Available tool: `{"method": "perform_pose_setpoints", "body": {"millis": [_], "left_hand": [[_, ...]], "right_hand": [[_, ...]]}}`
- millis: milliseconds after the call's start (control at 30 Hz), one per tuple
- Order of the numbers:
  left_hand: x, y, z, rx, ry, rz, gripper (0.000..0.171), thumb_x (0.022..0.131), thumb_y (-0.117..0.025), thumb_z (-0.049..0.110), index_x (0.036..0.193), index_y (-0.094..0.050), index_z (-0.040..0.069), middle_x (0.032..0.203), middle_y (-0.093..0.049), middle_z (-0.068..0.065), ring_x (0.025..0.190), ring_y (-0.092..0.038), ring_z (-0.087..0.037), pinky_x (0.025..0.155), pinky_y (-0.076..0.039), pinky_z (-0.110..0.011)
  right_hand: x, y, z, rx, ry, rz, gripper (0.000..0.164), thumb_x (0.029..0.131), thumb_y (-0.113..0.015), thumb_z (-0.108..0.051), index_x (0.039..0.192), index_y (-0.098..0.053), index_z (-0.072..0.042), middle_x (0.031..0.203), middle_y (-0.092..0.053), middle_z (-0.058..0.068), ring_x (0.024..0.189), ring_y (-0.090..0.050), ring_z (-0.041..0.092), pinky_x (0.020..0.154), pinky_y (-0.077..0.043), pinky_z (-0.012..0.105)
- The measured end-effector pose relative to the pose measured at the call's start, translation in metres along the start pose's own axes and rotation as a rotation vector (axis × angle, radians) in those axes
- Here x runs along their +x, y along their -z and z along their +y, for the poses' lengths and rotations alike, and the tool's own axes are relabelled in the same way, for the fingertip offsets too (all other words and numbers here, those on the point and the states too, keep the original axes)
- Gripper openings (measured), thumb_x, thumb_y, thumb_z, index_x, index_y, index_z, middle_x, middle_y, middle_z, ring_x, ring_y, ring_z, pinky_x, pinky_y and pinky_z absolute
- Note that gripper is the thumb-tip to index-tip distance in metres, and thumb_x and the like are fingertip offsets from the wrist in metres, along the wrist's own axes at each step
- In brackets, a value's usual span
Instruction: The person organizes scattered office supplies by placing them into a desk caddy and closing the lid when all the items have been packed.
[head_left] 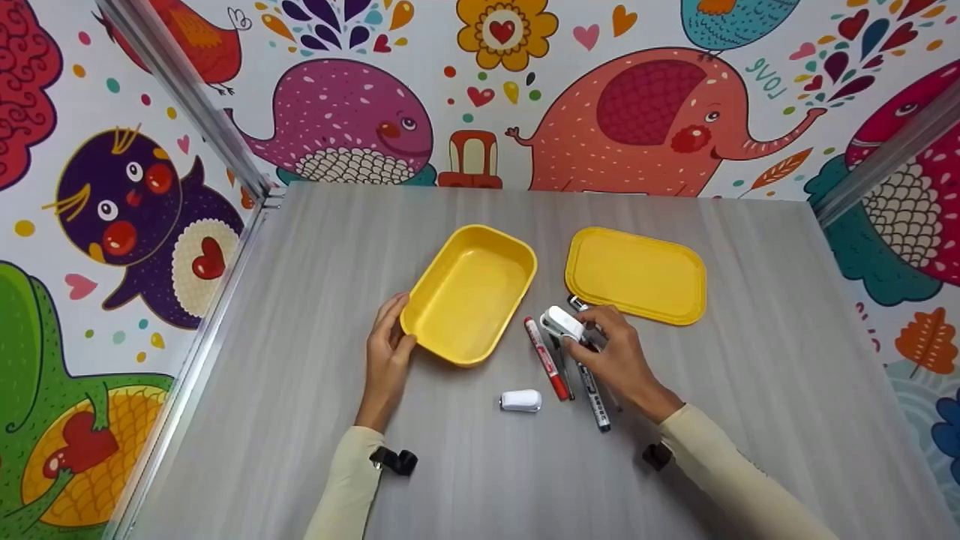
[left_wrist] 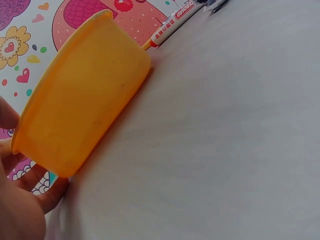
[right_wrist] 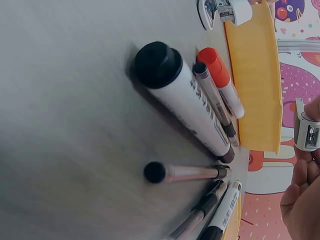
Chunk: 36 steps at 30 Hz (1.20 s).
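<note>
My left hand (head_left: pixel 386 367) grips the near-left corner of a yellow plastic box (head_left: pixel 469 296), thumb at the rim and fingers against the outside. Nothing lies inside the box. Between the thumb and fingers of my right hand (head_left: pixel 619 356) is a white pencil sharpener (head_left: pixel 562 322), held above several pens and markers; its metal blade shows in the right wrist view (right_wrist: pixel 312 135). A second small white piece (head_left: pixel 520 400), apparently another sharpener, lies on the table nearer me. Beneath the right hand are a red marker (head_left: pixel 547 358) and a black-capped marker (head_left: pixel 594 396).
A yellow lid (head_left: pixel 637 276) lies flat at the back right, beyond the right hand. Slim pens (right_wrist: pixel 192 172) lie among the markers, partly hidden by the hand in the head view. Patterned walls border the grey table (head_left: pixel 300 300) at the back and sides.
</note>
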<state>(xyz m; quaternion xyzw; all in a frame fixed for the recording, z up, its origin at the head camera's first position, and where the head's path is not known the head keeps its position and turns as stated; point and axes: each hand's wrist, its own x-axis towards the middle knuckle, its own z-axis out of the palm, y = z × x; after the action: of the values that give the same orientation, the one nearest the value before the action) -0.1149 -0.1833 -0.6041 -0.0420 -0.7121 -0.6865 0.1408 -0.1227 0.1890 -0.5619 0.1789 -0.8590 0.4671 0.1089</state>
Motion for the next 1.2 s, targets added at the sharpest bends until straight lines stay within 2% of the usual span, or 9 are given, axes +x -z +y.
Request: {"method": "perform_pose_setpoints", "body": {"millis": [233,367,667,800,967,1200], "left_hand": [[0.0,0.0,-0.001,-0.001,-0.003,-0.003,0.065,0.097,-0.054,-0.016,0.161,-0.05,-0.005,0.166,-0.046,-0.02,0.155,-0.046,-0.031,0.12,-0.043,-0.023],[0.001,0.0,-0.001,-0.003,-0.009,-0.008,0.065,0.098,-0.055,-0.016,0.161,-0.051,-0.004,0.166,-0.047,-0.018,0.154,-0.047,-0.031,0.121,-0.043,-0.025],[0.0,0.001,0.0,0.002,-0.008,-0.013,0.065,0.098,-0.054,-0.016,0.162,-0.05,-0.004,0.167,-0.045,-0.022,0.154,-0.047,-0.033,0.123,-0.043,-0.034],[0.0,0.0,0.0,0.003,-0.012,-0.013,0.065,0.098,-0.053,-0.016,0.161,-0.05,-0.004,0.166,-0.047,-0.019,0.153,-0.048,-0.036,0.124,-0.042,-0.037],[0.001,0.001,-0.001,0.004,-0.02,-0.015,0.066,0.097,-0.054,-0.018,0.161,-0.051,-0.003,0.165,-0.048,-0.016,0.152,-0.049,-0.037,0.123,-0.043,-0.035],[0.0,0.002,-0.001,0.008,-0.006,-0.015,0.066,0.097,-0.054,-0.017,0.162,-0.051,-0.002,0.166,-0.047,-0.017,0.154,-0.048,-0.033,0.124,-0.042,-0.033]], "right_hand": [[0.006,-0.007,-0.006,-0.004,0.056,-0.006,0.035,0.085,-0.09,0.004,0.115,-0.073,-0.002,0.108,-0.068,0.007,0.098,-0.061,0.033,0.077,-0.051,0.033],[0.012,-0.01,-0.011,0.001,0.079,-0.012,0.035,0.085,-0.09,0.004,0.115,-0.073,-0.003,0.107,-0.067,0.007,0.098,-0.061,0.034,0.074,-0.051,0.038],[0.027,-0.017,-0.026,0.012,0.159,-0.032,0.033,0.086,-0.091,0.0,0.114,-0.074,-0.005,0.106,-0.071,0.005,0.098,-0.061,0.036,0.079,-0.05,0.042],[0.03,-0.021,-0.03,0.007,0.165,-0.054,0.032,0.086,-0.092,-0.003,0.113,-0.074,-0.007,0.105,-0.073,0.003,0.099,-0.062,0.031,0.081,-0.047,0.038],[0.035,-0.026,-0.034,0.001,0.189,-0.065,0.031,0.086,-0.091,-0.002,0.112,-0.074,-0.006,0.105,-0.073,0.002,0.098,-0.06,0.023,0.083,-0.048,0.032],[0.041,-0.038,-0.045,0.019,0.222,-0.068,0.029,0.086,-0.089,-0.001,0.111,-0.074,-0.004,0.107,-0.074,0.004,0.098,-0.06,0.025,0.081,-0.049,0.031]]}}
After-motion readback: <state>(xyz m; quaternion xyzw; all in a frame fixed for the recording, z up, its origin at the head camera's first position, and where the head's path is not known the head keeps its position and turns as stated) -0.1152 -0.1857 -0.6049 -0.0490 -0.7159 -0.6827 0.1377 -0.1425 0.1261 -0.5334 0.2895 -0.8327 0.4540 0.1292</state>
